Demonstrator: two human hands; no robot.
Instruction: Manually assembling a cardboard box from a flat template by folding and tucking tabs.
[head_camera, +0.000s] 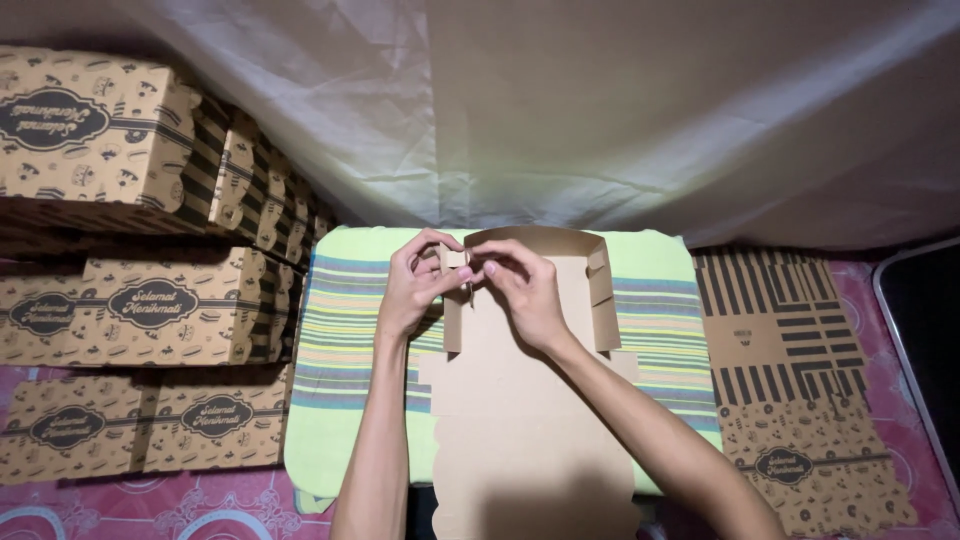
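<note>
On the striped cloth (650, 330), nearest the person, the plain brown underside of a box blank (520, 440) is lying flat, its scalloped near edge hanging over the cloth's front edge and its far end being folded upward into low walls. Both forearms are reaching up over the blank toward that raised far end. The left hand (415, 285) is closing its fingers narrowly on a small tab (456, 258) at the far left corner of the blank, pinching it between thumb and fingertips. The right hand (525, 290) is meeting it from the other side, its fingertips pressing on the same corner, so the two hands are touching each other just above the blank; whether the right hand is gripping the tab or only pushing it cannot be told. The blank's curved back wall (540, 238) is standing up just beyond the hands, and a side flap (600, 295) is rising to the right of them. Right of the cloth, a printed flat blank (790, 380) is lying face up, with a dark tray edge (915, 380) farther right. Left of the cloth, folded boxes (150, 300) are sitting stacked in rows. Beyond the cloth, a pale sheet (600, 110) is hanging as a backdrop.
</note>
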